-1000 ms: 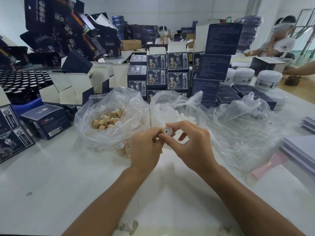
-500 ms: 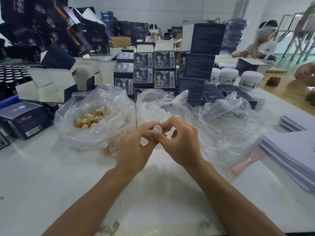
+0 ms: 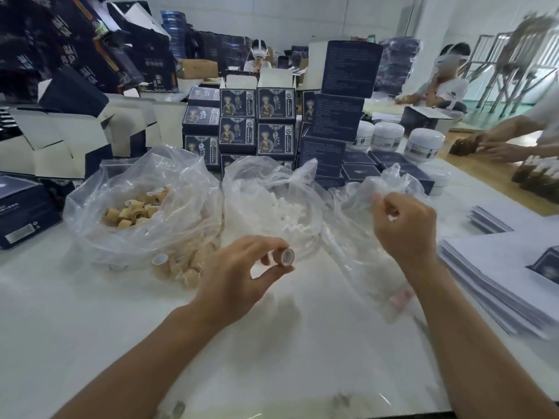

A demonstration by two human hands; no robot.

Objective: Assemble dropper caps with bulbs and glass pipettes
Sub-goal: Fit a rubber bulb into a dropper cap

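My left hand [image 3: 236, 276] pinches a tan dropper cap [image 3: 286, 257] between thumb and fingers, its open white-lined end turned to the right. My right hand [image 3: 406, 228] is raised over the clear bag of glass pipettes [image 3: 360, 246]. Its fingers are curled and its fingertips are at the bag's crumpled plastic; motion blur hides whether they pinch it. A clear bag of white rubber bulbs [image 3: 290, 210] lies straight ahead. To the left a clear bag [image 3: 169, 176] holds tan caps [image 3: 133, 213], with more caps [image 3: 181, 269] at its front edge.
Dark blue product boxes [image 3: 257, 122] are stacked behind the bags, with white jars [image 3: 423, 143] to their right. Stacks of white sheets [image 3: 499, 279] lie at the right. A pink item [image 3: 400, 297] sits under the pipette bag. Other people work at the far right.
My hands have parted. The right hand left the cap and moved up and right to the pipette bag. The left hand keeps the cap and has dropped lower.
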